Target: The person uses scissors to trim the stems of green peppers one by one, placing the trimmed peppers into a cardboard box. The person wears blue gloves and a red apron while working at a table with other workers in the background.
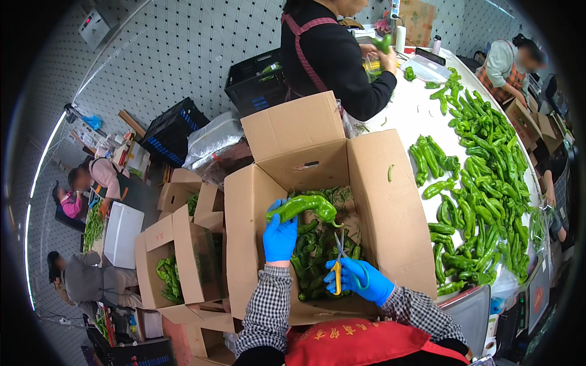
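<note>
My left hand (280,235), in a blue glove, holds a long green pepper (304,207) over an open cardboard box (389,219). The pepper lies sideways, its stem end to the right. My right hand (359,278), also gloved in blue, grips scissors (338,270) with yellow and teal handles; the slightly parted blades point up toward the stem without touching it. Inside the box, below both hands, are more green peppers (311,256) and small stem pieces (341,196). To the right, a white table (412,114) bears a large heap of green peppers (485,183).
A co-worker (320,50) in a dark top stands at the table's far side, holding a pepper. Open boxes with peppers (169,279) stand at left, near black crates (174,130) and a silvery bag (215,137). Other people work farther off, left and right.
</note>
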Available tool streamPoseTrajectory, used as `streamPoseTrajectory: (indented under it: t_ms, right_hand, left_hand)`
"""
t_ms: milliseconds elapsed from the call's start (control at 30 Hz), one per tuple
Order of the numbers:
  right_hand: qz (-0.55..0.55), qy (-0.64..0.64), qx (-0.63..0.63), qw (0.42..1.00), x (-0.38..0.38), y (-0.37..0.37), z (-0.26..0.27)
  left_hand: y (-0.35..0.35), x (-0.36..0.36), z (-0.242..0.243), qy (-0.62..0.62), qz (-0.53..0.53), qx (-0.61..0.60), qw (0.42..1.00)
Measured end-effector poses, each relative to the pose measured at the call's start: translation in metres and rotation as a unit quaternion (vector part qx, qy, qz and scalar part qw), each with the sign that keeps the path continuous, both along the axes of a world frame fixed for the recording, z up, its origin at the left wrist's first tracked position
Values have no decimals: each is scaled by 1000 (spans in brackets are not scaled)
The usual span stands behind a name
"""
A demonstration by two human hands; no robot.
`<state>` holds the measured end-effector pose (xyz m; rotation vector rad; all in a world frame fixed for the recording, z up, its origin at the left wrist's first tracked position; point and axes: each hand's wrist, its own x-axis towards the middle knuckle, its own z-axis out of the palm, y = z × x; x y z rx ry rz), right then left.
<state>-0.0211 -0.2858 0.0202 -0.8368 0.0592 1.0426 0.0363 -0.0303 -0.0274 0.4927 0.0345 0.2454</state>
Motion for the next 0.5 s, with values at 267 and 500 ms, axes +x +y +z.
streamPoseTrajectory:
  t_ms: [267, 500]
  right_hand:
    - [-44, -451, -105, 885, 5, -6, -19]
    - [-123, -129, -7, 984, 9, -1, 10]
  left_hand:
    - [-5, -14, -1, -51, -30, 16, 998]
    - [-3, -19, -14, -116, -121, 9, 986]
